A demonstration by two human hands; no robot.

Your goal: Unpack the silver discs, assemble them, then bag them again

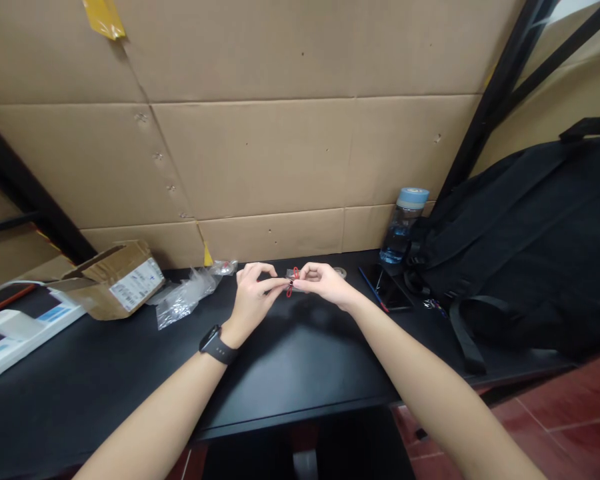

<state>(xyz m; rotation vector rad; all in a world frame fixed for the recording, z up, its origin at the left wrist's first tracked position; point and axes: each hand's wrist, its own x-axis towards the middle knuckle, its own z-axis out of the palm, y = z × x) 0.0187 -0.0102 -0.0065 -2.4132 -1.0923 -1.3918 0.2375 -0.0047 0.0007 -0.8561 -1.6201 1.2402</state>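
Note:
Both hands meet over the back middle of the black table (300,360). My left hand (257,287), with a dark watch on its wrist, pinches one side of a small red looped cord (289,291). From the other side my right hand (323,283) pinches the same cord, fingertips nearly touching those of the left. Red loops stick out above and below the fingertips. The middle of the cord is small and partly covered by the fingers. Behind the hands lies something small and clear, partly hidden.
An open cardboard box (125,280), clear plastic bags (185,300) and a white power strip (30,337) are at left. A bottle (404,227), a dark phone (391,290) with a pencil, and a black backpack (535,247) are at right. Cardboard (260,160) stands behind.

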